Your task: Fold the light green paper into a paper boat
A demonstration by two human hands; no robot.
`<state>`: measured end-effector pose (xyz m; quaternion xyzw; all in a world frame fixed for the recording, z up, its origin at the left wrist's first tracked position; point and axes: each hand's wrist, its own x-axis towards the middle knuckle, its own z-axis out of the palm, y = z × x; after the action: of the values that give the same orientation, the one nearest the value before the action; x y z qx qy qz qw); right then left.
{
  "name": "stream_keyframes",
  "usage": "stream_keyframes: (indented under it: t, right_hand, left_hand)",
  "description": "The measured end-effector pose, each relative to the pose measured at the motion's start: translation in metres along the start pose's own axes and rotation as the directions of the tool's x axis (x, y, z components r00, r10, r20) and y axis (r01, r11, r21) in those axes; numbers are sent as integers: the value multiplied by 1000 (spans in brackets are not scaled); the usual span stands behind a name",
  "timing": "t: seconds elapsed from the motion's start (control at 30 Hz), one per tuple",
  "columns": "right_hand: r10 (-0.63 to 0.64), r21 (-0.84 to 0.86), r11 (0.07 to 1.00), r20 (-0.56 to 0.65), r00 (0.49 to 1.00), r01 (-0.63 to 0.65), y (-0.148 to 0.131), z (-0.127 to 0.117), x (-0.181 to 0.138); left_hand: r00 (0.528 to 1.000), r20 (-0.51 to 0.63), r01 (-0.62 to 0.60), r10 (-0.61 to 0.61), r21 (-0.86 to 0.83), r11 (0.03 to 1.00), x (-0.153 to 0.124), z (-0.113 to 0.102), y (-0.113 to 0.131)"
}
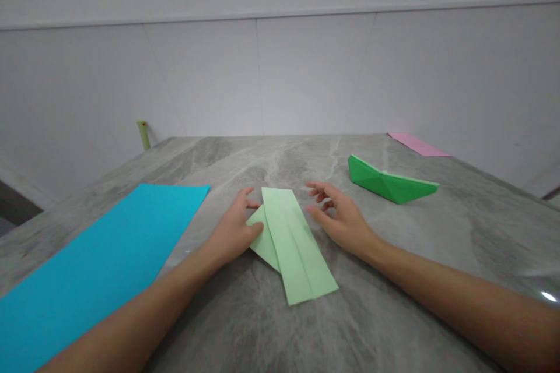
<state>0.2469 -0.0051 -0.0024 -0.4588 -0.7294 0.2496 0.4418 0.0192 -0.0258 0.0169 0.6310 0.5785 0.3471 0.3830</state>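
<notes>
A folded light green paper [297, 245] lies at the middle of the table, a long creased strip over a pointed flap that sticks out to the left. My left hand [236, 227] is at this flap, its thumb over the paper and two fingertips showing beyond the flap's upper edge; the other fingers are hidden. To the right of the strip, my right hand [339, 215] is apart from the paper, with loosely curved fingers and a gap between thumb and fingers. Nothing is in it.
A large blue sheet [114, 250] covers the table's left side, partly under my left forearm. A green folded paper boat [389, 180] stands at the right, beyond my right hand. Farther back lies a pink paper [417, 144]. The grey marbled table [280, 157] meets a white wall.
</notes>
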Motion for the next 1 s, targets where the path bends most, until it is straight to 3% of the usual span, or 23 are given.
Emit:
stream_keyframes:
  t: [0.03, 0.1, 0.2, 0.3, 0.4, 0.53, 0.63, 0.83, 1.0]
  right_hand:
    - [-76, -77, 994, 27, 997, 77, -2, -1, -2]
    - [-143, -147, 976, 119, 983, 160, -6, -2, -5]
    - [-130, -169, 970, 256, 958, 177, -10, 0, -8]
    - [-117, -187, 965, 310, 944, 182, -10, 2, -8]
    - [-48, -143, 985, 287, 957, 92, -8, 1, -7]
    - [67, 64, 994, 278, 958, -88, -5, 0, -4]
    - [125, 114, 980, 278, 952, -162, -4, 2, -3]
    - [193, -53, 981, 241, 951, -185, -2, 7, -2]
    - [201, -130, 977, 265, 943, -172, -6, 6, -1]
  left_hand:
    - [994, -69, -69, 82, 174, 982, 0, -1, -2]
    - [972, -77, -168, 224, 441, 882, 0, -4, -5]
    - [964, 12, -222, 264, 579, 784, -1, -7, -4]
    - [958, 70, -266, 279, 585, 766, -2, -6, -1]
    - [931, 146, -361, 335, 522, 773, -5, -2, 2]
    - [816, 373, -572, 441, 416, 706, -16, 8, 2]
    - [756, 512, -634, 408, 415, 653, -23, 12, 1]
    - [807, 447, -577, 386, 453, 680, -17, 6, -3]
    - [758, 494, -638, 426, 422, 645, -11, 2, -4]
